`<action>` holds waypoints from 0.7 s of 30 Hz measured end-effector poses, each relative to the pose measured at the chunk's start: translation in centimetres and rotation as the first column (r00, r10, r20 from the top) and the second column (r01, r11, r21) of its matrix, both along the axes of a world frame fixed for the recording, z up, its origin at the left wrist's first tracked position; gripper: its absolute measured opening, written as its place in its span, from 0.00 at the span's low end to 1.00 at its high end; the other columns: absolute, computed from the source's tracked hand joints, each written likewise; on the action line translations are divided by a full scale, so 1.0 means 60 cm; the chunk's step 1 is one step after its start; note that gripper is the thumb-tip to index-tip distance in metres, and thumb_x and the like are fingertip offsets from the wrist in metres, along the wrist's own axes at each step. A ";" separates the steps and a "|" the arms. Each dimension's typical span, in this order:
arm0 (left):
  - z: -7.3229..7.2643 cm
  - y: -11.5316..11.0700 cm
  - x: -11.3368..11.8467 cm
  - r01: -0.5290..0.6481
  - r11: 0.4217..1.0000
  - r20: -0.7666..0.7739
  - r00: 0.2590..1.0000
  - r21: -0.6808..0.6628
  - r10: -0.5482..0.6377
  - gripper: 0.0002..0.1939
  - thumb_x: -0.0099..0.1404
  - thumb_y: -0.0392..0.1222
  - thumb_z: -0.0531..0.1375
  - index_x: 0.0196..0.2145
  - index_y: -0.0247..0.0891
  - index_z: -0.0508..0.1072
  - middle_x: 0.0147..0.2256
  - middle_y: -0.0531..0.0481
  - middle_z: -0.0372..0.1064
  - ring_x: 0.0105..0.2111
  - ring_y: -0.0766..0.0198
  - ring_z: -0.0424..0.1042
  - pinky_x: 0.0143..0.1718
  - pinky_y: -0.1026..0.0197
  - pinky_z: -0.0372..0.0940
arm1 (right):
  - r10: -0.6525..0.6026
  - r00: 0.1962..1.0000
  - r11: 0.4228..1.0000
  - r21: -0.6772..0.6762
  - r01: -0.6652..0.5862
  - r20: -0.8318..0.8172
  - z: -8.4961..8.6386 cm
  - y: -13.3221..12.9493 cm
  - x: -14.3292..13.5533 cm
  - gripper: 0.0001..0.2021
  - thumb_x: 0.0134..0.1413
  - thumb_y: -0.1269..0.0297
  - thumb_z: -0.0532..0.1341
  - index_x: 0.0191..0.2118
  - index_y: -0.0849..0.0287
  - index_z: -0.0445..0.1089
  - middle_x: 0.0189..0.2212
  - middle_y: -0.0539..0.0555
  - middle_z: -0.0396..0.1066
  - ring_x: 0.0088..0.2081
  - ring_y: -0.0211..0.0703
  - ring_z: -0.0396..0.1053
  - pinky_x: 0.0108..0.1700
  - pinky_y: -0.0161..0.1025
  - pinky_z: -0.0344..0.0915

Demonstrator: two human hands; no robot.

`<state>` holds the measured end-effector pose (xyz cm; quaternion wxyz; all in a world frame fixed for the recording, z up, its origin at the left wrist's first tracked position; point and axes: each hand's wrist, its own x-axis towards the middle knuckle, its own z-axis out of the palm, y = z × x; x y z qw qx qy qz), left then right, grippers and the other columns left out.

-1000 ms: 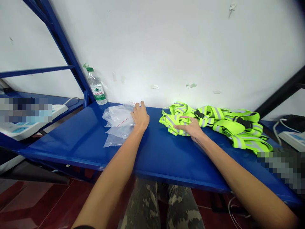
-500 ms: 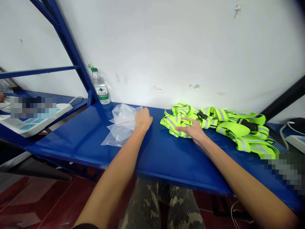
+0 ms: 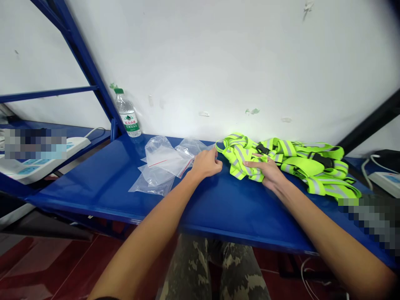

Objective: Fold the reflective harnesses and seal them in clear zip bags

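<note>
My left hand [image 3: 206, 163] is closed on a clear zip bag [image 3: 191, 146], which stretches out behind the knuckles; the pinched part is hidden. Several more clear bags [image 3: 156, 177] with red lines lie just left of it, overlapping on the table. My right hand [image 3: 271, 171] has its thumb and fingers round a bunched neon-yellow reflective strap harness [image 3: 239, 154], which has grey stripes and a black buckle. A thin loop of the bundle lies close to my left fingertips. More harnesses [image 3: 312, 166] of the same kind are heaped to the right.
The blue table [image 3: 103, 183] meets a white wall [image 3: 193, 62]. A water bottle [image 3: 129, 118] with a green cap stands at the back left beside a blue frame post [image 3: 90, 66]. White devices with blue panels [image 3: 56, 154] sit on the neighbouring table; cables [image 3: 367, 171] hang at the right.
My left hand has moved right, drawing one bag from the pile toward the harness. My right hand and the bunched harness have shifted slightly right.
</note>
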<state>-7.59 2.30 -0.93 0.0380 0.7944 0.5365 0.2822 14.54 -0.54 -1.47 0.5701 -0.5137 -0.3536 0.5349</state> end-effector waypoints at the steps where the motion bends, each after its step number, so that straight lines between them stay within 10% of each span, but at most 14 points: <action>1: -0.004 0.000 0.003 0.001 1.000 0.022 1.000 -0.007 -0.001 0.12 0.61 0.40 0.57 0.43 0.38 0.70 0.35 0.42 0.74 0.36 0.49 0.75 0.39 0.50 0.68 | -0.001 0.999 1.000 -0.003 0.001 -0.036 0.001 -0.001 0.004 0.36 0.20 0.77 0.76 0.45 0.58 0.72 0.37 0.55 0.80 0.38 0.55 0.78 0.39 0.47 0.78; 11: -0.018 0.011 0.001 -0.160 0.975 0.078 0.982 -0.156 0.173 0.24 0.61 0.43 0.61 0.53 0.36 0.61 0.37 0.41 0.74 0.40 0.48 0.75 0.42 0.50 0.67 | 0.050 0.989 0.998 0.029 -0.047 -0.141 -0.006 -0.001 0.003 0.35 0.21 0.80 0.75 0.44 0.57 0.70 0.40 0.55 0.79 0.40 0.55 0.78 0.42 0.49 0.77; 21: -0.015 -0.006 0.034 0.347 0.870 0.566 0.818 -0.349 -0.099 0.30 0.58 0.33 0.57 0.58 0.41 0.56 0.33 0.56 0.70 0.17 0.73 0.66 0.20 0.68 0.63 | 0.159 0.976 0.983 0.119 -0.142 -0.150 0.020 -0.011 0.005 0.27 0.31 0.68 0.75 0.43 0.58 0.71 0.40 0.59 0.79 0.45 0.57 0.77 0.45 0.50 0.76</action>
